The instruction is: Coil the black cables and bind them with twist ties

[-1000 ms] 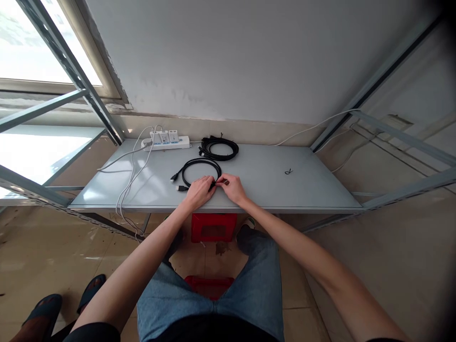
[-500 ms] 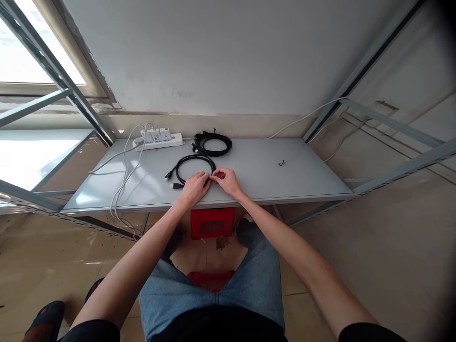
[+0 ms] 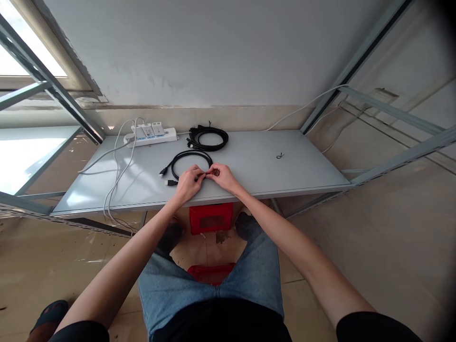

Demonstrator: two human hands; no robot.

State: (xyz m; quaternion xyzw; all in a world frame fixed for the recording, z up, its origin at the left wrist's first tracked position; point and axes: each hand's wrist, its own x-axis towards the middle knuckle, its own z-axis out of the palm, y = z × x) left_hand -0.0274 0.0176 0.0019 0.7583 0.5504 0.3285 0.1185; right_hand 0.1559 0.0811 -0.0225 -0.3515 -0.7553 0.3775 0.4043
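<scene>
A coiled black cable point(image 3: 190, 153) lies on the grey shelf board, its two plug ends point(image 3: 171, 183) pointing left. My left hand point(image 3: 188, 183) rests on the near side of the coil, fingers closed on the cable. Right beside it, my right hand point(image 3: 223, 177) pinches thumb and forefinger together at the coil's near right side. The fingertips of both hands meet there, and whatever small thing is between the right fingers is hidden. Behind this coil sits a second bundle of black cables point(image 3: 218, 146). A small black twist tie point(image 3: 280, 156) lies off to the right.
A white power strip point(image 3: 153, 138) with plugged-in adapters stands at the back left. White cords point(image 3: 116, 183) run from it over the front edge. Metal uprights flank the shelf board point(image 3: 302, 175). Beneath is a red stool point(image 3: 211, 218); a sandalled foot point(image 3: 50, 316) shows lower left.
My left hand's fingers have lifted into a pinch, and both hands' fingertips now meet at the coil. The whole view has shifted slightly; the cables stay in place.
</scene>
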